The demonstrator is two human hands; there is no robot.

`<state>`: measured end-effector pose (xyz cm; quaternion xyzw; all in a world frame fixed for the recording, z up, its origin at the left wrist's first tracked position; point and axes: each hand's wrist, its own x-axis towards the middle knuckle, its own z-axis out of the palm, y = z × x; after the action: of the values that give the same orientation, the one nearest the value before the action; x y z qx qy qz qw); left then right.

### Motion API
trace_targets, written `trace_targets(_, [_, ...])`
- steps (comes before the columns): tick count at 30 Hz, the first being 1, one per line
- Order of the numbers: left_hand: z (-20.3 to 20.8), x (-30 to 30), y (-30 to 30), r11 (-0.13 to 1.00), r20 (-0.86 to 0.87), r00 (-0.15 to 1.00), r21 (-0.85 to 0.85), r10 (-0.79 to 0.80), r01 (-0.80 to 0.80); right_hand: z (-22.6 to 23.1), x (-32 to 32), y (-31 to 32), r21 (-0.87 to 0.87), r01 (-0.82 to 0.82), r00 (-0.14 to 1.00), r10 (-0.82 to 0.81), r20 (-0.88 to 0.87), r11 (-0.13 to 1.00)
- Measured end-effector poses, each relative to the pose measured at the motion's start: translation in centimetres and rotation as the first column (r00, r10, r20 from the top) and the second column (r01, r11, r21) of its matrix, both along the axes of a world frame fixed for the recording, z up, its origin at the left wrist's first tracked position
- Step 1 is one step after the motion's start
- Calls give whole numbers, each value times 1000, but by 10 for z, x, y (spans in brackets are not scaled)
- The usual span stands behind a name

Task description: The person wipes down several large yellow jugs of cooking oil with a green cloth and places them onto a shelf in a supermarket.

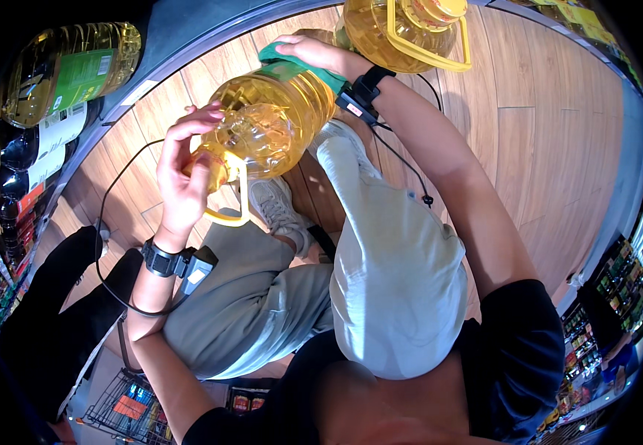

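Observation:
A large clear bottle of yellow oil (262, 122) is tilted in front of my knees, its yellow cap end toward me. My left hand (188, 159) has its fingers curled round the bottle's neck by the yellow cap, and the yellow loop handle (244, 196) hangs beside it. My right hand (320, 58) presses a green cloth (271, 53) against the bottle's far side; part of the cloth is hidden behind the hand and bottle. Just beyond my right wrist, a second large oil bottle (388, 37) with a yellow cap and handle stands on the floor.
A shelf at the left carries an oil bottle with a green label (80, 78) and several dark bottles (21, 148). Another person's black-clad legs (62, 311) are at the lower left, near a wire basket (125, 408). My shoe (273, 208) rests on the wood-look floor (514, 111).

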<state>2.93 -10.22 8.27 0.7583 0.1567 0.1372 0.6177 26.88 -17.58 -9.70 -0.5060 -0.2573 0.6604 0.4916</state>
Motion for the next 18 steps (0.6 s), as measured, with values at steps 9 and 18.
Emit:
trace_targets(9, [-2,-6,28,993,-33,997,-90,71,-74,-62,10,-13,-184,363,792,-198,578,913])
trace_targets(18, [-12,-26,50,968,-119,979,-167,168,-186,33,-52,-13,132,383,787,-397,473,914])
